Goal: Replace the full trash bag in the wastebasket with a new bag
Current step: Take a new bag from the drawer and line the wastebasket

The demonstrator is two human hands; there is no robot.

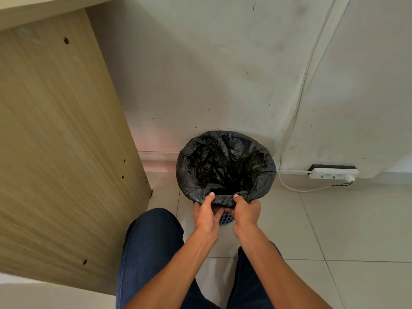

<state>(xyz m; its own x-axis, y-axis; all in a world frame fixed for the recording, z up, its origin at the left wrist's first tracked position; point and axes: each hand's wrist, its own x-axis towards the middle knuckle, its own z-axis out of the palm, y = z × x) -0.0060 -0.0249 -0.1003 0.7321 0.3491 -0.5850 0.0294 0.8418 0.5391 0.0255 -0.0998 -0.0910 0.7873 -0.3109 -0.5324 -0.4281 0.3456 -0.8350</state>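
A black trash bag [225, 161] lines a blue perforated wastebasket [226, 218] that stands on the tiled floor against the wall. The bag's edge is folded over the rim all round, and its inside looks dark and crumpled. Only a small blue patch of the basket shows between my hands. My left hand [206, 214] and my right hand [246, 210] both pinch the folded bag edge at the near side of the rim, thumbs on top, close together.
A tall wooden cabinet side [62, 141] stands close on the left. A white power strip [333, 172] with its cable lies on the floor by the wall at the right. My legs in dark jeans [153, 246] flank the basket.
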